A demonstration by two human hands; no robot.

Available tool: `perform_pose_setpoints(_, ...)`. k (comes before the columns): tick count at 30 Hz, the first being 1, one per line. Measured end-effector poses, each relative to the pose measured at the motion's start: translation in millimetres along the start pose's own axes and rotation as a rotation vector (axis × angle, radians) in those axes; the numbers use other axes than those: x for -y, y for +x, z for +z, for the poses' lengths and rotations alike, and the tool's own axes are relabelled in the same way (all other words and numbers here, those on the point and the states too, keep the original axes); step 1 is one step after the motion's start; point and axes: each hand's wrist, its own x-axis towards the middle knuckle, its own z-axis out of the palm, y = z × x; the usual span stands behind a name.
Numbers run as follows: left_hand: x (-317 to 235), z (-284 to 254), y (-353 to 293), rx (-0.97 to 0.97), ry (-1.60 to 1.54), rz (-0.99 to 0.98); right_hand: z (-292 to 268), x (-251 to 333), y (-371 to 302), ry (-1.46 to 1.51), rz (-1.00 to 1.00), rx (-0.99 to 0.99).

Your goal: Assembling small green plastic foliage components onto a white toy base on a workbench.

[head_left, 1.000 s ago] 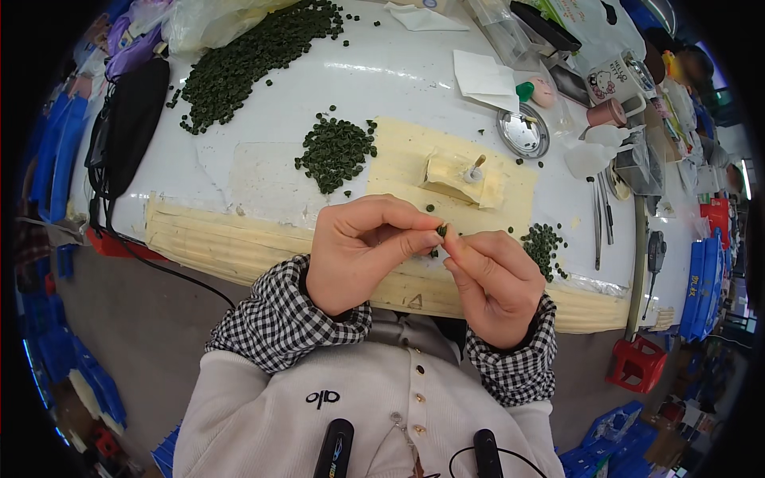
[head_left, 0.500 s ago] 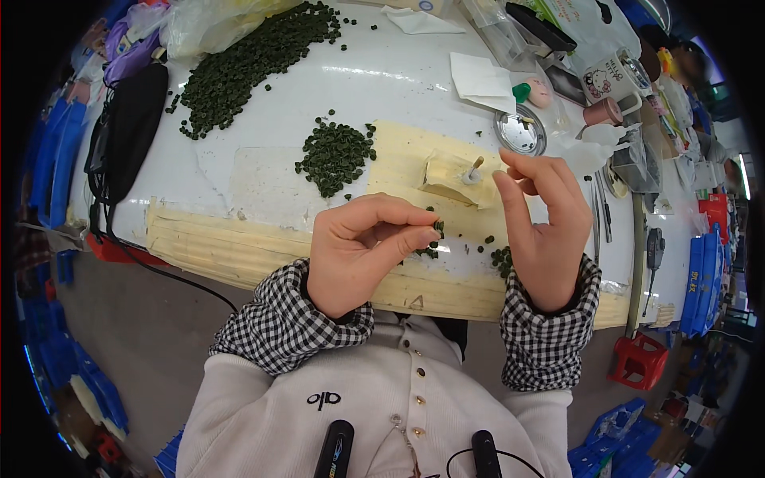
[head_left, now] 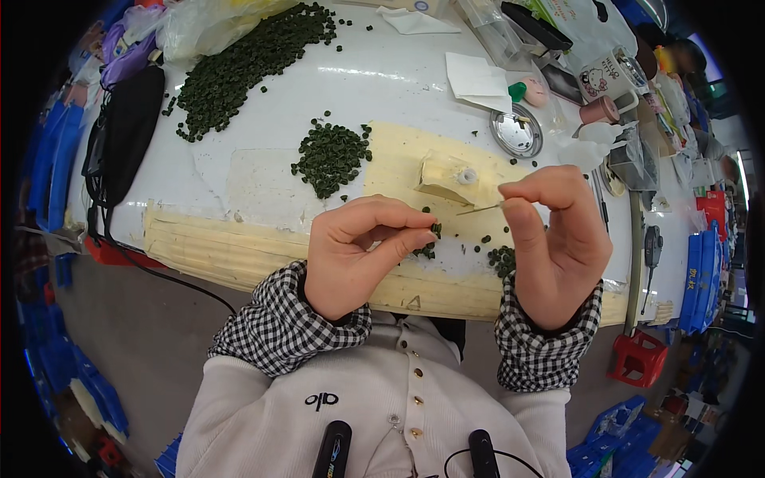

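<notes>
Left hand: pinching a small dark green piece between thumb and forefinger, over the near part of the tabletop.
Right hand: gripping a thin needle-like tool between thumb and forefinger, aimed left toward the green piece, just apart from it.
Green heaps: large one at far left, smaller mound nearer the middle.
Cream block: resting on a yellowish sheet, topped with a white fitting.
Metal dish: round, shiny, beyond the right hand.
</notes>
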Motion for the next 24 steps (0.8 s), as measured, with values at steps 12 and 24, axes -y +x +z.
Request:
perform_pose_setpoints(12,1,-1,1,0.009,0.012,0.017,16,-13,-11,0.384,0.192,0.175)
perform_pose_setpoints(24,0,0,1,0.010,0.017,0.017,10,-10,-9,0.351,0.213,0.242)
